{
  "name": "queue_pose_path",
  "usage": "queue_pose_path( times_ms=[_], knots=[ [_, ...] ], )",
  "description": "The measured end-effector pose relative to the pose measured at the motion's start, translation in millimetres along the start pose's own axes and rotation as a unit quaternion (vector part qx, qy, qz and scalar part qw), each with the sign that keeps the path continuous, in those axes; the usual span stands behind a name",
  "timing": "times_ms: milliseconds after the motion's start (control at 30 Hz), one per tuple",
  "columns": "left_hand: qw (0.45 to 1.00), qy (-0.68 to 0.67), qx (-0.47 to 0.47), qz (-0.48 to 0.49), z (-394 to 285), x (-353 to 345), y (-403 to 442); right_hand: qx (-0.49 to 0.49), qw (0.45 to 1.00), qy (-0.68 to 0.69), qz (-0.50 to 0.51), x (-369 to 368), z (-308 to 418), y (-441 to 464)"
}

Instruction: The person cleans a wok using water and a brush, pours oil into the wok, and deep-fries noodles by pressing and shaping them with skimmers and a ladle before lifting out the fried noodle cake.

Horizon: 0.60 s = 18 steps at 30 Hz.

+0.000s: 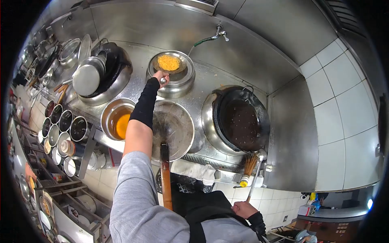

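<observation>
My left hand is closed around the handle of a strainer at the back of the stove. Yellow, crumbly food lies in its bowl, above a round steel pot. Down at the front right, my right hand grips the shaft of a long ladle, whose head is by the front edge of the right-hand wok. Below my left forearm sits a wide wok with a wooden handle pointing towards me. Beside it stands a steel bowl of orange-yellow liquid.
A dark wok with dark liquid stands on the right. Stacked pans fill the back left, with several seasoning containers below. A tap with a green hose is on the back wall. A bamboo brush and white cloth line the front edge.
</observation>
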<state>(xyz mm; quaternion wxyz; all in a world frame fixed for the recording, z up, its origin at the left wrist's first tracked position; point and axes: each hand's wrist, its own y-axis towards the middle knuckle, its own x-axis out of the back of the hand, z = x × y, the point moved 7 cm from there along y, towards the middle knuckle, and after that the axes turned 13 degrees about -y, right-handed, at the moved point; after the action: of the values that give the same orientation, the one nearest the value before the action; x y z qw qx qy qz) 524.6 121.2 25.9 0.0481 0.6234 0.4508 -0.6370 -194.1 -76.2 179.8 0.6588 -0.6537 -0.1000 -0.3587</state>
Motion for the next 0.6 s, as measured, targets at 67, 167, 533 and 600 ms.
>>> queue_pose_path(
  times_ms=[67, 167, 533, 600],
  knots=[
    [1.000, -0.027, 0.003, 0.005, 8.4, -4.3, 7.4, -0.005, 1.000, -0.006, -0.011, -0.1, -4.7, -1.7],
    [0.999, -0.015, -0.044, 0.000, 8.5, -11.3, 18.0, -0.001, 0.999, -0.015, -0.038, -2.9, -21.1, -3.4],
    [0.999, -0.007, -0.049, 0.021, 38.4, -47.2, 26.7, -0.017, 0.996, 0.016, -0.085, -42.7, -60.7, -20.2],
    [0.998, -0.039, 0.008, 0.038, 52.1, -54.8, 23.7, -0.008, 0.996, 0.034, -0.085, -35.9, -55.0, -21.2]
  ],
)
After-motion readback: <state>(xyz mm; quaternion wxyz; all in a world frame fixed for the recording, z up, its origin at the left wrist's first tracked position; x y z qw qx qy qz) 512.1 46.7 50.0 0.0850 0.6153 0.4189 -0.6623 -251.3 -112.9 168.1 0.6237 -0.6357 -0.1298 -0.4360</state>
